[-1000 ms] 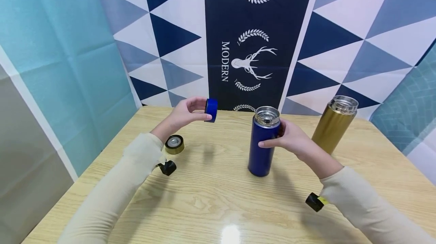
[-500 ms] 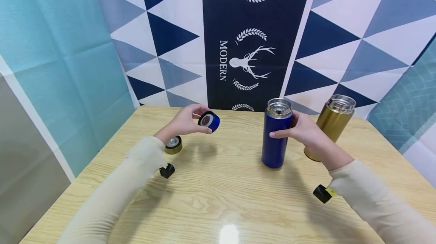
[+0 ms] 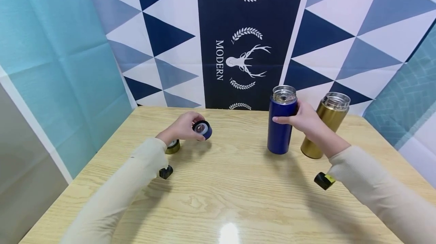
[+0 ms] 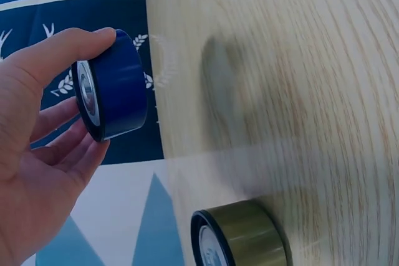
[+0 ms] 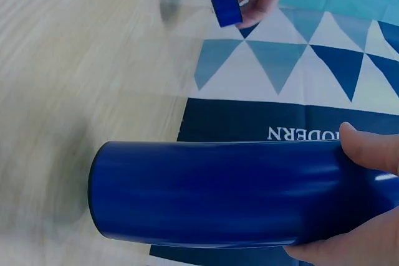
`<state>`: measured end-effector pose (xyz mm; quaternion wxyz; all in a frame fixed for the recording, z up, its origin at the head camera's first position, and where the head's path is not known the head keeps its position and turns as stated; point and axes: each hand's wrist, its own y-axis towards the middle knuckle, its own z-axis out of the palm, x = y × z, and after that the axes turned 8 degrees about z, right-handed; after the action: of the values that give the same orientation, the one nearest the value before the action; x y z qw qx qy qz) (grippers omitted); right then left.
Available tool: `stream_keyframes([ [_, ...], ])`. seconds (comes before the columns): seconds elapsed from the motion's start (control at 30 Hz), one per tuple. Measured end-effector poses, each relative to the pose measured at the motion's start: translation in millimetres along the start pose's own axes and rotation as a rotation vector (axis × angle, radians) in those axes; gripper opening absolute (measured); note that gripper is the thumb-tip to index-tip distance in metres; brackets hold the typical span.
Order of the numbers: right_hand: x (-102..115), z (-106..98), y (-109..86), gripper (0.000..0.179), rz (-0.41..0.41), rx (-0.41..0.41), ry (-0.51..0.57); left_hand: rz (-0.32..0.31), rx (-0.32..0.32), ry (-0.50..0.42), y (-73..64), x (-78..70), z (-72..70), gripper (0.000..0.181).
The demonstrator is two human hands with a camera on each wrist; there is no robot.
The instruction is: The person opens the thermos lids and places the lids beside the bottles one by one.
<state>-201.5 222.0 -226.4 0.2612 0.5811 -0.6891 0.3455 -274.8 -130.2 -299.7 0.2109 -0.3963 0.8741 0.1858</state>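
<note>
A blue bottle lid (image 3: 207,132) is pinched between the thumb and fingers of my left hand (image 3: 184,125). Its underside faces up and towards me, and a shadow below shows it raised off the table. Around the upper body of a lidless blue vacuum bottle (image 3: 280,130) my right hand (image 3: 306,119) grips with thumb and fingers. The bottle is upright, its steel mouth uncovered; the right wrist view shows its base apart from its shadow. A gold lid (image 4: 249,238) lies on the table beside my left hand, partly hidden by it in the head view.
An open gold vacuum bottle (image 3: 332,117) stands behind my right wrist, partly covered by it. The wooden table (image 3: 218,183) ends at a patterned backdrop (image 3: 173,35). A black wrist camera (image 3: 165,172) hangs under the left sleeve, another (image 3: 323,180) under the right.
My left hand has lowered the blue lid towards the table and turned its underside up. My right hand has carried the blue bottle right and back, nearer the gold bottle.
</note>
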Motion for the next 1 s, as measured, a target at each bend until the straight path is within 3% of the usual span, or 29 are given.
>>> stream_keyframes([
  [0.23, 1, -2, 11.4, 0.084, -0.049, -0.078, 0.014, -0.037, 0.071, 0.065, 0.8, 6.4, 4.3, 0.062],
  [0.5, -6, 1, 24.0, 0.084, 0.016, -0.14, 0.041, -0.065, 0.079, 0.068, 3.6, 14.2, 9.6, 0.063],
  [0.77, -17, 8, 38.4, 0.086, 0.091, -0.229, 0.158, -0.117, 0.101, 0.066, 5.3, 13.5, 11.0, 0.064],
  [1.0, -22, 11, 45.1, 0.085, 0.126, -0.275, 0.165, -0.147, 0.112, 0.082, 6.6, 16.8, 14.9, 0.063],
])
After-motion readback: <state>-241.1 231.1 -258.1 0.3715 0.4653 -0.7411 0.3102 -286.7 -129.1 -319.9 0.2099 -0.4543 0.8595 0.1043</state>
